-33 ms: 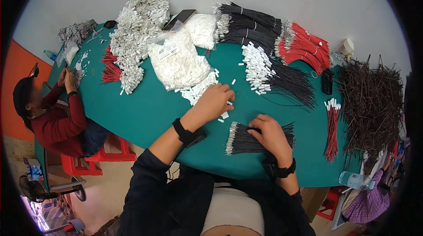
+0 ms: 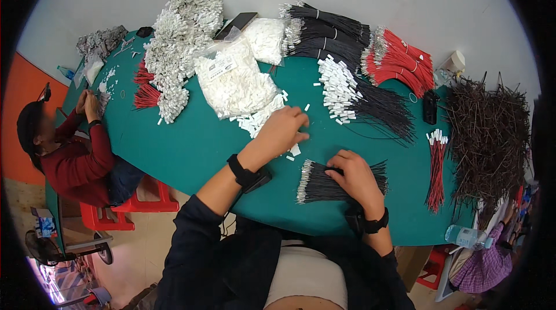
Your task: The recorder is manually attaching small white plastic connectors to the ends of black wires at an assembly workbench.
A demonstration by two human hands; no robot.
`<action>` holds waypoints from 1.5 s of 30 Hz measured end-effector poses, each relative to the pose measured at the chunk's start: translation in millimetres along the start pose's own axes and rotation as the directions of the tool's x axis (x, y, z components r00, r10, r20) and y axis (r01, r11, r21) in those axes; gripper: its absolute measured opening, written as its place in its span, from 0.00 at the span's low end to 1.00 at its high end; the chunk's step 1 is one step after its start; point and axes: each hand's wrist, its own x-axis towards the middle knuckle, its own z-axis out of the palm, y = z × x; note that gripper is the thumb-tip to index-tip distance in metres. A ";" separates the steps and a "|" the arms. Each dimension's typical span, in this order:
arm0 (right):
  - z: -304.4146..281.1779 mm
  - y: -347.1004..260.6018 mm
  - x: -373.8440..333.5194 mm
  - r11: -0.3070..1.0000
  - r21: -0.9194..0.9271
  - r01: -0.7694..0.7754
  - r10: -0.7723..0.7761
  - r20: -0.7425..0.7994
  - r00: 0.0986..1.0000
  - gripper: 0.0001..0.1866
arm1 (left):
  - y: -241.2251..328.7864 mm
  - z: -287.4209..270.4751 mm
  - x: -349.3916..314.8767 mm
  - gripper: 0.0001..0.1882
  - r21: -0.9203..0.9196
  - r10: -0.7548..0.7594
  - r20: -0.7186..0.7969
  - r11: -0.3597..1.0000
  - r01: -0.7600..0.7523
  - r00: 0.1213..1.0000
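The left hand (image 2: 282,130) rests curled over loose white connectors (image 2: 262,119) on the green desk (image 2: 191,142); whether it pinches one, I cannot tell. The right hand (image 2: 353,175) presses flat on a black wire bundle (image 2: 324,182). Best pick one connector cleanly, keeping the bundle pinned.

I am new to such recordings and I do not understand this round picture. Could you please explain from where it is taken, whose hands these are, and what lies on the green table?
The camera sits on a person's head and looks down, so the picture bends at its rim. The left hand reaches into loose small white connectors beside a clear bag of them. The right hand rests on a bundle of black wires. On the green table lie more black wire bundles, red wires and a brown wire heap. Another person works at the left.
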 end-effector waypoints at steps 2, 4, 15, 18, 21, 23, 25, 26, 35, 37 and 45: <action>0.9 0.7 0.8 1.000 0.010 -0.014 0.014 0.016 1.000 0.10 | 0.1 -0.9 14.0 0.12 0.043 -0.044 -0.075 0.998 0.047 0.996; 0.6 0.0 1.2 1.000 0.009 -0.027 0.027 0.019 0.999 0.09 | -1.0 2.3 32.0 0.12 0.082 -0.088 -0.155 0.991 0.101 0.984; 2.0 -3.5 1.7 0.998 0.010 0.055 -0.055 -0.016 0.998 0.05 | 12.4 -1.5 27.0 0.09 -0.072 -0.222 -0.098 0.974 0.216 0.970; -1.6 -4.7 1.1 0.997 0.058 0.055 -0.055 -0.011 0.998 0.05 | 33.5 -24.5 8.3 0.07 -0.447 -0.287 -0.076 0.866 0.225 0.955; -4.8 -5.8 1.8 0.991 0.118 0.068 -0.066 -0.018 0.998 0.05 | 39.2 -29.2 -6.2 0.06 -0.598 -0.338 -0.062 0.766 0.236 0.939; -5.0 -5.8 0.8 0.987 0.144 0.076 -0.074 -0.025 0.997 0.05 | 36.7 -26.7 -11.3 0.06 -0.672 -0.367 -0.037 0.698 0.248 0.930; -5.0 -5.9 -0.7 0.982 0.179 0.053 -0.046 -0.040 0.998 0.04 | 37.6 -25.2 -15.7 0.06 -0.739 -0.392 -0.012 0.623 0.256 0.920; -5.2 -7.1 -1.2 0.982 0.179 0.051 -0.044 -0.040 0.998 0.04 | 38.4 -24.6 -18.5 0.06 -0.764 -0.411 -0.002 0.589 0.264 0.912; -26.9 -43.0 -7.8 0.926 0.362 0.105 0.024 -0.336 0.942 0.08 | 65.2 -34.9 -34.0 0.09 -0.889 -0.431 0.027 0.402 0.218 0.902; -30.7 -49.6 -6.0 0.928 0.356 0.115 0.053 -0.428 0.902 0.09 | 70.4 -35.2 -36.8 0.08 -0.891 -0.430 0.027 0.400 0.217 0.902; -33.6 -57.5 -1.0 0.944 0.307 0.122 0.057 -0.516 0.855 0.10 | 82.7 -36.1 -40.9 0.10 -0.869 -0.442 0.076 0.411 0.276 0.894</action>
